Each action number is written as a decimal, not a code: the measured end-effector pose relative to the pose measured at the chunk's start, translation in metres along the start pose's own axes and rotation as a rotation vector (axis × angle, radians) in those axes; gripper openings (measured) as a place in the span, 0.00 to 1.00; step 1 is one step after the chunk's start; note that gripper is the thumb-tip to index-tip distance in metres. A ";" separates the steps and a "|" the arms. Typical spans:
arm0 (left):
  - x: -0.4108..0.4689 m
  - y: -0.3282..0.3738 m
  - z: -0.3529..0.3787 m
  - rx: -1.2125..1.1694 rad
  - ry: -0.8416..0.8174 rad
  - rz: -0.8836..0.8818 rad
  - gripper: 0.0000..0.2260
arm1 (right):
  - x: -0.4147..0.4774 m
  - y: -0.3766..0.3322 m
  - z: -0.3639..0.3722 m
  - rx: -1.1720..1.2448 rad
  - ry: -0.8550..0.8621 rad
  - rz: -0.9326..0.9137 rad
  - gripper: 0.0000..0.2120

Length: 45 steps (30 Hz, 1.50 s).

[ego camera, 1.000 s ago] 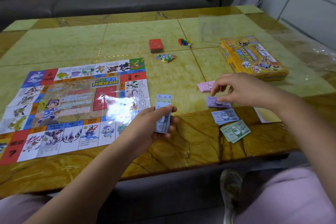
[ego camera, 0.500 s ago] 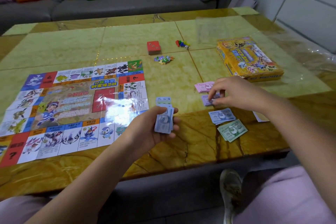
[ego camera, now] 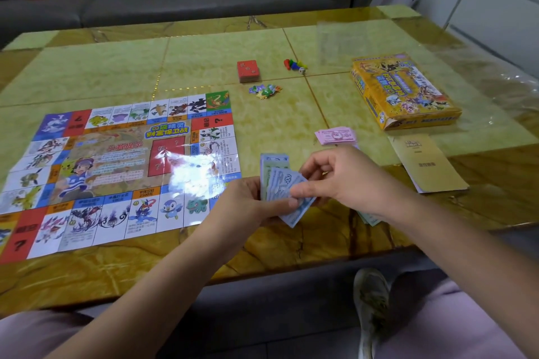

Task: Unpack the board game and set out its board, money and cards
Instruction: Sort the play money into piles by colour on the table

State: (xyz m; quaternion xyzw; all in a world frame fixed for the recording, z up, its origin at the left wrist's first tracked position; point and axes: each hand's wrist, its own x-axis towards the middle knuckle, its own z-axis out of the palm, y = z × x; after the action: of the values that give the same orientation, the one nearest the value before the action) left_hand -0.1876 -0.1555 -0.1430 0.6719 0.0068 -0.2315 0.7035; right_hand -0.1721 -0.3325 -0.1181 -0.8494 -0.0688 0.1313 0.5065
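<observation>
Play money is being sorted at a marbled table (ego camera: pixel 204 61). The left hand (ego camera: pixel 248 204) grips a stack of banknotes (ego camera: pixel 274 159), while the right hand (ego camera: pixel 347 181) pinches the front blue note (ego camera: pixel 284 183) between thumb and forefinger. The note's long axis runs from eleven to five o'clock. A pink money pile (ego camera: pixel 335 135) lies at twelve o'clock from the right hand, the nearer of the two. Greenish notes (ego camera: pixel 370 217) peek from under that wrist at five o'clock and are mostly hidden. The game board (ego camera: pixel 116 169) lies flat at nine o'clock and the red card deck (ego camera: pixel 248 70) sits far off at twelve. Anything beneath the right palm cannot be seen.
</observation>
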 end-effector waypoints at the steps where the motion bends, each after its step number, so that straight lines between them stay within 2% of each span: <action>1: 0.000 0.000 0.000 -0.037 -0.006 -0.007 0.10 | 0.001 0.001 -0.001 0.010 0.018 0.010 0.08; 4: 0.000 0.003 0.001 -0.187 -0.027 -0.035 0.07 | 0.001 0.000 -0.004 0.051 0.041 0.025 0.08; 10: -0.001 0.004 0.000 -0.064 0.060 0.033 0.05 | -0.002 -0.003 -0.006 0.074 0.046 0.000 0.11; 15: 0.001 0.005 -0.001 -0.098 0.082 0.014 0.12 | 0.001 0.000 -0.008 0.007 0.067 -0.007 0.11; 19: 0.003 0.005 -0.001 -0.199 0.081 0.005 0.05 | 0.004 0.002 -0.011 0.020 0.080 0.018 0.11; 26: 0.006 0.007 -0.007 -0.226 0.127 0.015 0.06 | 0.004 0.002 -0.020 0.069 -0.033 0.076 0.13; 31: 0.005 0.007 -0.008 -0.184 0.121 0.008 0.06 | 0.003 0.001 -0.021 0.087 -0.007 0.038 0.12; 36: 0.001 0.005 -0.005 -0.004 0.115 0.023 0.10 | 0.003 0.003 -0.009 0.021 0.018 -0.011 0.09; 40: 0.003 0.002 -0.004 0.040 0.131 0.049 0.03 | 0.004 0.005 -0.006 -0.098 0.005 -0.038 0.05; 45: 0.011 0.002 -0.011 -0.082 0.253 0.015 0.09 | 0.005 0.008 -0.005 -0.046 0.020 -0.016 0.06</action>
State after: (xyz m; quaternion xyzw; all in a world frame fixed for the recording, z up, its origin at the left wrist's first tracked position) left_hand -0.1734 -0.1486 -0.1454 0.6666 0.0999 -0.1392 0.7255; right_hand -0.1658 -0.3392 -0.1241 -0.8614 -0.0735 0.1171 0.4887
